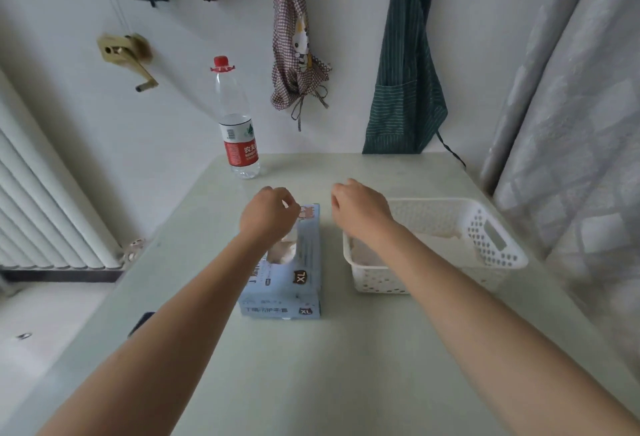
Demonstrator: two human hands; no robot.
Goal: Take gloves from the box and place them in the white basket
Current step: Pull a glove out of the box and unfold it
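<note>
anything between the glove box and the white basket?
No. In the head view only bare table separates the glove box from the white basket.

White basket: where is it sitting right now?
In the head view the white basket sits on the table, right of the glove box, under the right hand.

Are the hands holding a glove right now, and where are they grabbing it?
No glove shows in either grip. The left hand hovers curled over the glove box; the right hand hangs above the white basket.
</note>
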